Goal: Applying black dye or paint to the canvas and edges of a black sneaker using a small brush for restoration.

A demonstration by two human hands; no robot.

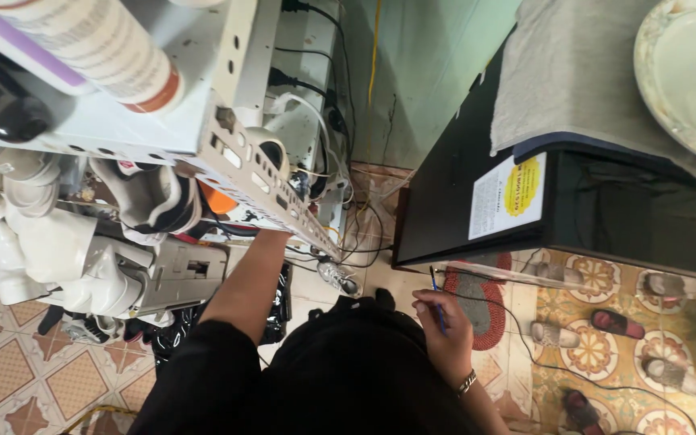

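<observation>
The right hand (443,326) pinches a blue pen (437,300), pointing toward twelve o'clock. The left arm (247,278) reaches under the perforated metal shelf (263,181); its hand is hidden, so I cannot tell its grip.

A black cabinet (477,185) stands on the patterned tile floor (18,379), with a grey cloth (573,72) spread over its top and a pale round plate (690,72) resting on that cloth. On the cabinet's front sits a white label with a yellow round sticker (509,196), and on the floor just below the cabinet lie a red-rimmed mat (477,302) and several sandals (618,322). Well to the left of the cabinet hang tangled cables (348,242), and beyond them white plastic pipe fittings (34,242) are piled.
</observation>
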